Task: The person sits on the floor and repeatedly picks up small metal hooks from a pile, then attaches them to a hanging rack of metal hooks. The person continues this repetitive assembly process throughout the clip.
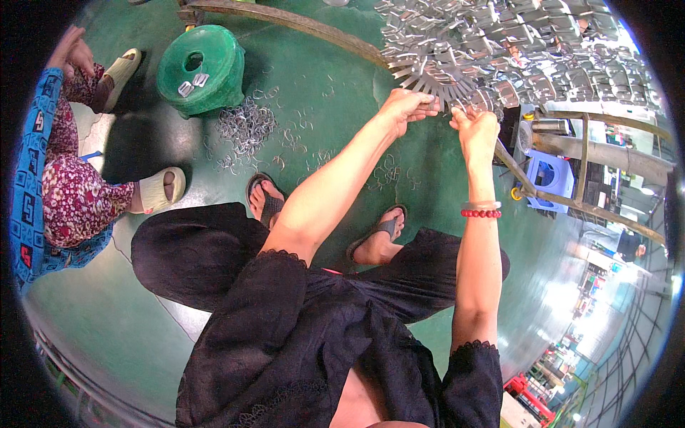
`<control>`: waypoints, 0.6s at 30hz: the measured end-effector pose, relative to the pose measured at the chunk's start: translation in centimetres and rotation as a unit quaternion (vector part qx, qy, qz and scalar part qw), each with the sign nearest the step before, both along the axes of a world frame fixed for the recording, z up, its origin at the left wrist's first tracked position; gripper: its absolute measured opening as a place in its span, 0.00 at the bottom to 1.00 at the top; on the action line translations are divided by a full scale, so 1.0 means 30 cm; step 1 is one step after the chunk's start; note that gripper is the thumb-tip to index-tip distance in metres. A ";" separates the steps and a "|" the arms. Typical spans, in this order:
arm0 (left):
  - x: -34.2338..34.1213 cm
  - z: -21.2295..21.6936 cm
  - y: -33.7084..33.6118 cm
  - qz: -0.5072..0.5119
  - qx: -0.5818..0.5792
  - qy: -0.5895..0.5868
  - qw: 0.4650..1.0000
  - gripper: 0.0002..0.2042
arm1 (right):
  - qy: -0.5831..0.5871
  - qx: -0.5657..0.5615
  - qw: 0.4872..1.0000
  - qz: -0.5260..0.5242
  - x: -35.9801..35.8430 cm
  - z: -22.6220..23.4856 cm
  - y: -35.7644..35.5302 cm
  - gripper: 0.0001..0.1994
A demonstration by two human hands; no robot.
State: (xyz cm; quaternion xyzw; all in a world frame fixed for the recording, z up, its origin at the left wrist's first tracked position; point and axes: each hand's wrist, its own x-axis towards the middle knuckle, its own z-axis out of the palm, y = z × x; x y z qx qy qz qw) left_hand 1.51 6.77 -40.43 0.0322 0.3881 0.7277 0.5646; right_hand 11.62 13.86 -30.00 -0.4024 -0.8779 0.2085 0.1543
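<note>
Both my arms reach forward to the near edge of a large mass of shiny metal pieces, hung in close rows. At that edge, thin flat pieces spread out in a fan. My left hand pinches a thin grey metal piece just below the fan's left side, thumb on top. Close beside it, my right hand is closed with its knuckles up, at the fan's lower right. Its own fingers hide what it grips. A red bead bracelet and a pale bangle circle my right wrist.
A green plastic stool with two small metal pieces on top stands at the left. Beside it, loose curved metal bits lie heaped and scattered on the green floor. Another person sits far left. Bars and a blue plastic stool are right.
</note>
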 end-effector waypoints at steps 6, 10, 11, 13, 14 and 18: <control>0.002 0.003 -0.014 0.002 -0.008 -0.011 1.000 0.11 | 0.005 0.002 1.000 0.001 -0.016 0.015 -0.035 0.13; 0.003 0.006 -0.025 0.004 -0.016 -0.005 1.000 0.11 | 0.032 -0.028 0.999 0.006 -0.024 -0.004 -0.034 0.13; 0.005 0.010 -0.027 0.004 -0.020 -0.002 1.000 0.11 | 0.039 -0.018 0.999 0.017 -0.026 -0.012 -0.031 0.13; 0.014 0.010 -0.020 0.004 -0.015 0.008 1.000 0.11 | 0.056 0.003 0.998 0.037 -0.025 -0.032 -0.025 0.12; 0.020 0.010 -0.017 0.003 -0.011 0.013 1.000 0.11 | 0.076 0.027 0.995 0.051 -0.020 -0.066 -0.004 0.12; 0.021 0.014 -0.032 0.016 -0.034 0.018 0.999 0.11 | 0.028 -0.003 0.999 0.029 -0.006 0.005 -0.055 0.13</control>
